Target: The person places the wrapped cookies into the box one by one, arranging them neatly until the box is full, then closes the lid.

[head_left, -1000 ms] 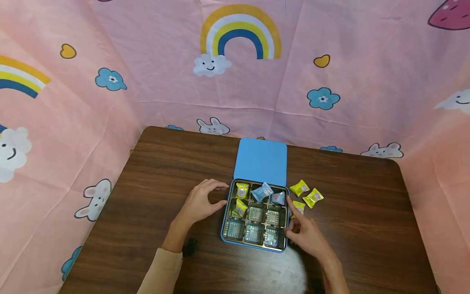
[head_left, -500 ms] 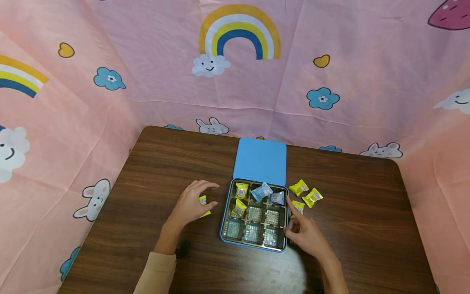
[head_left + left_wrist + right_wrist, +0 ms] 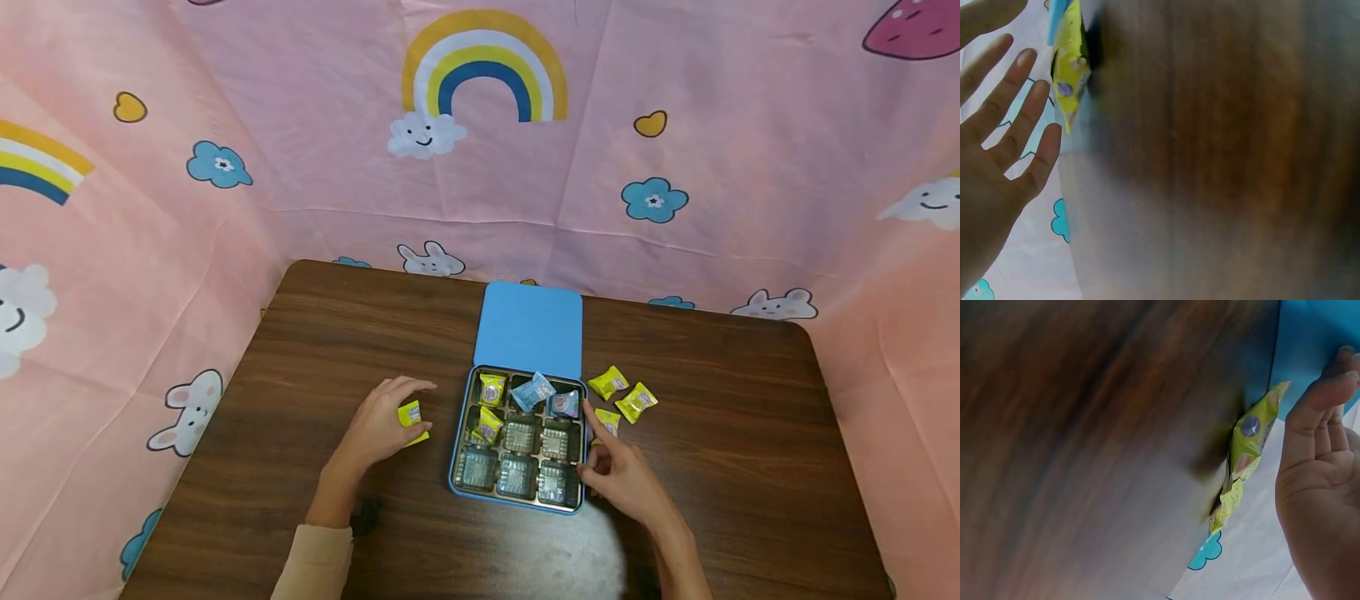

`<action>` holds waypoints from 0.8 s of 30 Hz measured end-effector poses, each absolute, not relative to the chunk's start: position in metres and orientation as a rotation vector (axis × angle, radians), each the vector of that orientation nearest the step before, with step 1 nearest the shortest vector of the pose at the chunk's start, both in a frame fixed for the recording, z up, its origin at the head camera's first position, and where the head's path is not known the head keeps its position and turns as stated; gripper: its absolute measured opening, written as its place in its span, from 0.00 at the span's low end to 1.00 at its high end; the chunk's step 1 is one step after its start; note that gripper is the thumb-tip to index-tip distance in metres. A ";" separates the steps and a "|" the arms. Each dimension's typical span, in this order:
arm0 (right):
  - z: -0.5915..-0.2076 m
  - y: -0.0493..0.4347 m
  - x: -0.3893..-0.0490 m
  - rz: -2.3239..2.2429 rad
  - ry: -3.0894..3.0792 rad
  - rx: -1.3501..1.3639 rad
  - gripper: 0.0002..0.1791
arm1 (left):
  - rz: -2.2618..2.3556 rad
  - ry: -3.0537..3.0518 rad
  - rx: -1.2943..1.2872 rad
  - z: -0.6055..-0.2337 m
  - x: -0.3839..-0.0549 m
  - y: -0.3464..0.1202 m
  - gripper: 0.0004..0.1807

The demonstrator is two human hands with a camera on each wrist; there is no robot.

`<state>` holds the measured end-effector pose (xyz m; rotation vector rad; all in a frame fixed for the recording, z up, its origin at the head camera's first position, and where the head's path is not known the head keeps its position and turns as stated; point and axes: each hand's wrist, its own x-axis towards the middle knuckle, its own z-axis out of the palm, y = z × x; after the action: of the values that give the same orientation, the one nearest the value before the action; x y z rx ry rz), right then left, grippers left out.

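My left hand (image 3: 375, 425) is on the table left of the tin, thumb and fingers spread around a yellow wrapped candy (image 3: 409, 412). In the left wrist view the fingers are apart and the candy (image 3: 1071, 62) lies just beyond the fingertips. The shallow blue tin (image 3: 517, 505) has square compartments, with yellow candies (image 3: 491, 389) in the left column and blue candies (image 3: 532, 392) in the back row. My right hand (image 3: 630, 479) rests its index fingertip and thumb at the tin's right rim. In the right wrist view its fingers (image 3: 1310, 419) are bent beside yellow candies (image 3: 1250, 437).
The tin's blue lid (image 3: 529, 329) lies flat behind it. Several yellow candies lie right of the tin, including one loose candy (image 3: 637, 402) and one partly hidden candy (image 3: 606, 421) by the right index finger. A patterned pink cloth (image 3: 330, 125) encloses the brown table (image 3: 742, 467).
My left hand has moved left from the tin's left side to the yellow candy, which has come into view beside the thumb. My right hand stays at the tin's right rim.
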<state>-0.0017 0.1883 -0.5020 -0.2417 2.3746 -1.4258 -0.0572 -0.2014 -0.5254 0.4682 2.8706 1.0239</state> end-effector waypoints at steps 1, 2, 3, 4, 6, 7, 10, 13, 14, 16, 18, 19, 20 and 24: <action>-0.497 0.186 -0.001 -1.430 2.370 -0.237 0.51 | 1.026 2.862 0.460 -0.526 -0.055 -0.202 0.33; -0.492 0.185 -0.001 -1.437 2.363 -0.230 0.51 | 1.026 2.857 0.452 -0.527 -0.054 -0.203 0.33; -0.486 0.183 0.000 -1.439 2.357 -0.224 0.50 | 1.023 2.853 0.444 -0.528 -0.052 -0.204 0.33; -0.481 0.181 0.000 -1.445 2.351 -0.220 0.49 | 1.020 2.848 0.440 -0.529 -0.050 -0.205 0.33; -0.478 0.180 0.001 -1.450 2.346 -0.222 0.49 | 1.013 2.839 0.427 -0.531 -0.046 -0.208 0.33; -0.477 0.180 0.001 -1.452 2.344 -0.223 0.49 | 1.006 2.839 0.421 -0.532 -0.045 -0.208 0.33; -0.475 0.180 0.001 -1.459 2.347 -0.226 0.49 | 1.015 2.829 0.411 -0.536 -0.043 -0.210 0.33; -0.475 0.180 0.001 -1.458 2.344 -0.224 0.49 | 1.015 2.829 0.404 -0.537 -0.042 -0.210 0.33; -0.476 0.180 0.001 -1.455 2.343 -0.224 0.49 | 1.012 2.830 0.405 -0.537 -0.042 -0.211 0.33; -0.476 0.180 0.001 -1.451 2.338 -0.221 0.49 | 0.998 2.832 0.402 -0.538 -0.042 -0.211 0.33; -0.476 0.180 0.001 -1.447 2.334 -0.218 0.49 | 0.989 2.825 0.403 -0.538 -0.042 -0.212 0.33; -0.476 0.179 0.001 -1.448 2.334 -0.215 0.49 | 0.982 2.821 0.403 -0.538 -0.042 -0.212 0.33; -0.476 0.179 0.001 -1.446 2.336 -0.212 0.49 | 0.980 2.815 0.400 -0.539 -0.043 -0.212 0.33; -0.476 0.180 0.001 -1.449 2.347 -0.206 0.49 | 0.973 2.803 0.396 -0.539 -0.044 -0.212 0.33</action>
<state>0.0014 0.1796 -0.4763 -0.2063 2.3465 -1.4492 -0.0438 -0.2124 -0.5392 0.3960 2.8030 0.9734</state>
